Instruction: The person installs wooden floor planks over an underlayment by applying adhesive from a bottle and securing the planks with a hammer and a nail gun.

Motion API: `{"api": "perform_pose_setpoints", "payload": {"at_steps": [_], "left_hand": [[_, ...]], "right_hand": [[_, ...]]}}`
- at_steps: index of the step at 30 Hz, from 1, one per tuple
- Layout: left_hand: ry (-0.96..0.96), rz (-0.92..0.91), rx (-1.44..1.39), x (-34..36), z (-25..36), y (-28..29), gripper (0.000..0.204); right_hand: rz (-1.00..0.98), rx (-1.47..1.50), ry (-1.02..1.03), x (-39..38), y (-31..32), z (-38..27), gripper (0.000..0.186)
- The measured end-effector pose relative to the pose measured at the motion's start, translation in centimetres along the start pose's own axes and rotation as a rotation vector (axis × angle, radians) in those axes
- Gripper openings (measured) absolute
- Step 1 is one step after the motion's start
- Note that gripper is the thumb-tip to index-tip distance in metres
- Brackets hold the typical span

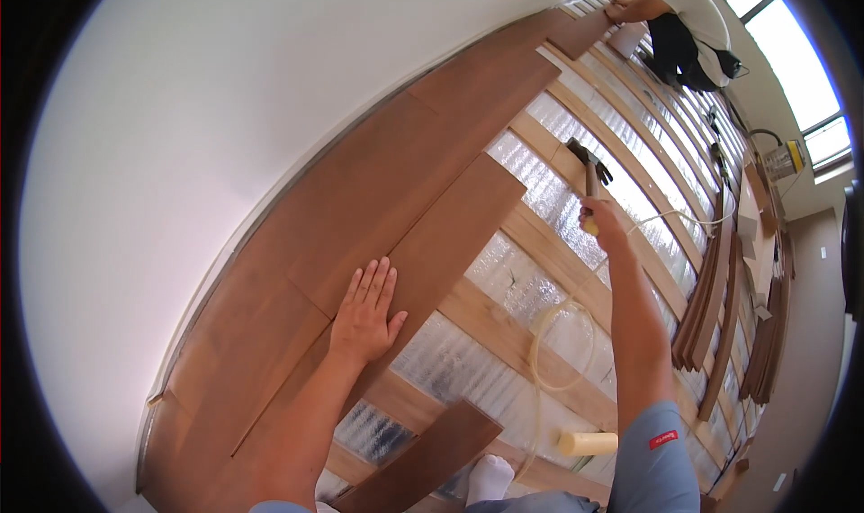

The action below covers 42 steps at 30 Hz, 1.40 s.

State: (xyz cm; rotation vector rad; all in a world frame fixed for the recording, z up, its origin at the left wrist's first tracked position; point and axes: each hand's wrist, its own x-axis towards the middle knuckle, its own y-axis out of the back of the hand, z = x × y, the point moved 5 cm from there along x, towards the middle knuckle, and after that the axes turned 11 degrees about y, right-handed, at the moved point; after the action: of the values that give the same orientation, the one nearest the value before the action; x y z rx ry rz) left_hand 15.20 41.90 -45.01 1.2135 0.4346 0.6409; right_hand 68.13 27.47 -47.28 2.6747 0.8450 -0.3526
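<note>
A brown plank (459,209) is laid across wooden joists (551,243), beside neighbouring planks (315,211) along the white wall (189,108). Its surface is touched by the left hand (363,313), the grip open and flat. To its right, a hammer (590,166) is held by the right hand (607,224), the grip closed round the handle (591,185). Beyond, a co-worker (697,13) is seen beside another board (579,36).

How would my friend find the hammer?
Find the big white wall, then go right, past brown planks, to silvery sheeting. There, the person's right hand grips the hammer. Unlike the pale wooden strips behind it, it has a dark, clawed head.
</note>
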Motion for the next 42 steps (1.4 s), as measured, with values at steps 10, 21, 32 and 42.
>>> {"api": "perform_pose_setpoints", "payload": {"at_steps": [10, 21, 32, 42], "left_hand": [[0.021, 0.037, -0.056, -0.3, -0.1, 0.1, 0.071], [-0.005, 0.058, -0.069, -0.3, -0.5, 0.0, 0.068], [0.014, 0.056, -0.073, -0.3, -0.8, -0.2, 0.063], [0.486, 0.115, 0.062, -21.0, -9.2, 2.8, 0.066]], "right_hand": [[-0.033, 0.704, 0.187, -23.1, -6.1, 0.7, 0.025], [0.165, 0.685, -0.172, -30.7, -20.6, 7.4, 0.016], [-0.007, 0.653, -0.253, -30.8, -19.2, 6.7, 0.012], [-0.54, -0.567, 0.129, -34.1, -7.5, 1.9, 0.033]]}}
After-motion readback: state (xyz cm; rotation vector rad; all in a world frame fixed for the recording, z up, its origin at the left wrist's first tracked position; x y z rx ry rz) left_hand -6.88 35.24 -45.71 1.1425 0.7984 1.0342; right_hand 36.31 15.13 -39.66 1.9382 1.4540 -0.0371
